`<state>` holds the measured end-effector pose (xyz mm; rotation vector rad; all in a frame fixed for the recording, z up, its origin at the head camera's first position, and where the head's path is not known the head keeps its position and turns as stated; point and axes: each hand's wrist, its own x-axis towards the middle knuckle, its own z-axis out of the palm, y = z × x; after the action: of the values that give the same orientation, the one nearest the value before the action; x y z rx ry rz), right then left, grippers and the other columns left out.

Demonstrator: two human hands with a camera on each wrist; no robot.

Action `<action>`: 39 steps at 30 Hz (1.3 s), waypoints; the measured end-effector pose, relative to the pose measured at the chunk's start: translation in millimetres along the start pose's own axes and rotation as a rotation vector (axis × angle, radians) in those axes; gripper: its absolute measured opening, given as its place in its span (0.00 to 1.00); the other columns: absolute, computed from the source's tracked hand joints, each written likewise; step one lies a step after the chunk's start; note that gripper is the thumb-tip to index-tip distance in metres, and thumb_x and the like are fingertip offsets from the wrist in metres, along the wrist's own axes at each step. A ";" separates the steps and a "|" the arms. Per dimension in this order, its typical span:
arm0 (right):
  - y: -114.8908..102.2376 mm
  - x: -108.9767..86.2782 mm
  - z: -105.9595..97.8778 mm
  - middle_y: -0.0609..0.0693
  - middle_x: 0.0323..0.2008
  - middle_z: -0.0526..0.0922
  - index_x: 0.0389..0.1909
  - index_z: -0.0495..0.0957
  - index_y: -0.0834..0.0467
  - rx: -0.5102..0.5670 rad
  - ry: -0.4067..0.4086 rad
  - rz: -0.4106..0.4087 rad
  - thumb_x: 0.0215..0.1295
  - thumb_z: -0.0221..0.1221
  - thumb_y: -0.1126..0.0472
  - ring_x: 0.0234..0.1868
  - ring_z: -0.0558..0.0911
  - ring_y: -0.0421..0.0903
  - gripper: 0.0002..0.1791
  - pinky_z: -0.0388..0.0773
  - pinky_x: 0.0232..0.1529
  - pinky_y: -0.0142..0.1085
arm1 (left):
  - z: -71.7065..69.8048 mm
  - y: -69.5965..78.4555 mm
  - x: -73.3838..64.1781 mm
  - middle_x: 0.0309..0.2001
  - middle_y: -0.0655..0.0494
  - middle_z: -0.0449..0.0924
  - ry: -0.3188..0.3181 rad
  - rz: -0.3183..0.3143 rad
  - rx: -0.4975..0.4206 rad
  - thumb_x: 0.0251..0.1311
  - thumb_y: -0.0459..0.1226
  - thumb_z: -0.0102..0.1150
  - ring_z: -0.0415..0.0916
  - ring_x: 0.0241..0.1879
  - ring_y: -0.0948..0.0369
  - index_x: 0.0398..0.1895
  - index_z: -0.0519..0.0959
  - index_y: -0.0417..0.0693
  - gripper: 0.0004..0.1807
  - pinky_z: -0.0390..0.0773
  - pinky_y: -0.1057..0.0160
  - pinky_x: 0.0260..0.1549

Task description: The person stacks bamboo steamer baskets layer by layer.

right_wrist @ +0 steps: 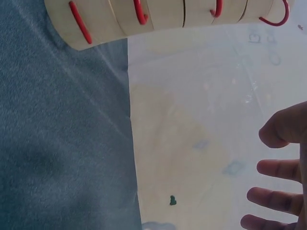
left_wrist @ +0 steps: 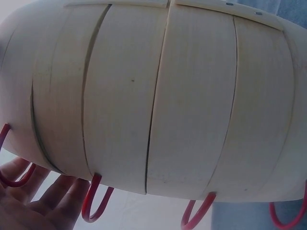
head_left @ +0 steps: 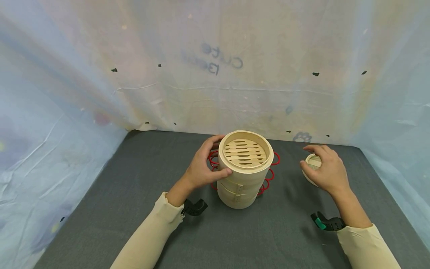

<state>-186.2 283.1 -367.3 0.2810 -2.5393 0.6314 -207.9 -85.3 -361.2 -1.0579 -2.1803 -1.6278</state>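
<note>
A round stack of pale bamboo steamer baskets [head_left: 244, 194] stands upright on the grey table, its slatted top tier uncovered. Red loop handles [head_left: 276, 158] stick out along both sides. My left hand [head_left: 203, 162] grips the upper left of the stack, thumb across the front near the rim and fingers round the far side. Close up, the left wrist view shows the tiers' wall [left_wrist: 192, 96] with fingers beside the red loops. Off to the right, my right hand [head_left: 329, 170] hovers over a small round bamboo lid [head_left: 314, 161], thumb and fingers spread. The hand hides part of that lid.
Grey cloth covers the table [head_left: 268, 239]. A pale plastic sheet [head_left: 285, 93] hangs behind its back edge and at both sides. Each wrist wears a black camera band, the right one [head_left: 330, 223] with a green patch.
</note>
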 end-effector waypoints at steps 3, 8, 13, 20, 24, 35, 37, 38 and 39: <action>2.9 -1.0 -0.3 0.60 0.47 0.78 0.51 0.77 0.56 -0.005 -0.017 0.013 0.57 0.62 0.56 0.49 0.73 0.63 0.20 0.66 0.45 0.61 | 0.1 -0.5 -0.2 0.65 0.49 0.66 0.002 -0.007 0.001 0.47 0.67 0.61 0.70 0.62 0.53 0.71 0.60 0.46 0.53 0.74 0.55 0.58; 8.4 -3.8 0.2 0.60 0.46 0.77 0.51 0.77 0.56 -0.008 -0.043 0.045 0.58 0.60 0.55 0.47 0.73 0.62 0.20 0.66 0.43 0.60 | 0.2 -0.6 -0.1 0.65 0.48 0.66 0.006 -0.012 0.007 0.47 0.68 0.61 0.70 0.61 0.53 0.70 0.60 0.45 0.53 0.74 0.56 0.58; 16.3 -5.6 2.5 0.60 0.44 0.78 0.50 0.77 0.55 -0.034 -0.061 0.062 0.58 0.60 0.55 0.44 0.75 0.60 0.18 0.68 0.38 0.58 | 0.2 -0.8 0.4 0.65 0.48 0.66 0.006 0.000 0.007 0.48 0.67 0.61 0.70 0.61 0.53 0.70 0.61 0.46 0.52 0.74 0.56 0.58; 26.4 -9.9 6.0 0.59 0.43 0.78 0.49 0.77 0.56 -0.062 -0.099 0.085 0.60 0.59 0.54 0.41 0.76 0.59 0.17 0.71 0.34 0.55 | -0.5 -0.4 -0.2 0.65 0.48 0.67 0.004 0.009 -0.001 0.48 0.65 0.62 0.70 0.61 0.52 0.71 0.60 0.46 0.52 0.74 0.54 0.58; 31.2 -12.2 4.9 0.60 0.43 0.78 0.50 0.77 0.57 -0.072 -0.130 0.110 0.61 0.59 0.53 0.44 0.76 0.60 0.19 0.71 0.34 0.57 | -0.9 -0.6 -0.6 0.65 0.48 0.66 0.003 0.004 0.006 0.48 0.66 0.61 0.70 0.61 0.52 0.71 0.60 0.47 0.52 0.74 0.55 0.58; 48.0 -16.6 8.8 0.60 0.42 0.80 0.50 0.77 0.55 -0.089 -0.181 0.103 0.58 0.62 0.52 0.42 0.79 0.61 0.20 0.71 0.35 0.56 | -1.3 1.6 -1.7 0.65 0.48 0.66 -0.001 0.000 0.010 0.48 0.66 0.61 0.70 0.62 0.52 0.71 0.60 0.46 0.52 0.74 0.56 0.58; 50.4 -17.4 9.8 0.60 0.42 0.81 0.50 0.77 0.56 -0.085 -0.189 0.097 0.58 0.62 0.53 0.41 0.79 0.61 0.20 0.72 0.35 0.56 | -1.2 1.8 -1.7 0.66 0.48 0.66 -0.003 -0.001 0.010 0.48 0.66 0.61 0.70 0.62 0.52 0.71 0.60 0.47 0.52 0.74 0.56 0.58; 51.4 -17.8 9.9 0.60 0.41 0.81 0.49 0.77 0.56 -0.081 -0.194 0.096 0.58 0.62 0.53 0.41 0.80 0.62 0.20 0.72 0.35 0.56 | -1.3 1.8 -1.6 0.66 0.48 0.66 -0.003 -0.002 0.008 0.48 0.66 0.61 0.70 0.62 0.52 0.71 0.60 0.47 0.52 0.74 0.56 0.58; 52.2 -18.1 10.0 0.61 0.41 0.81 0.49 0.77 0.57 -0.075 -0.203 0.096 0.58 0.62 0.54 0.41 0.80 0.62 0.19 0.73 0.35 0.56 | -1.2 1.8 -1.6 0.66 0.48 0.66 -0.004 -0.002 0.007 0.48 0.66 0.61 0.70 0.62 0.52 0.71 0.60 0.47 0.52 0.74 0.56 0.58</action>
<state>-191.2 325.1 -404.2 0.2070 -2.7782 0.5664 -205.9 -86.8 -360.3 -1.0575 -2.1887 -1.6192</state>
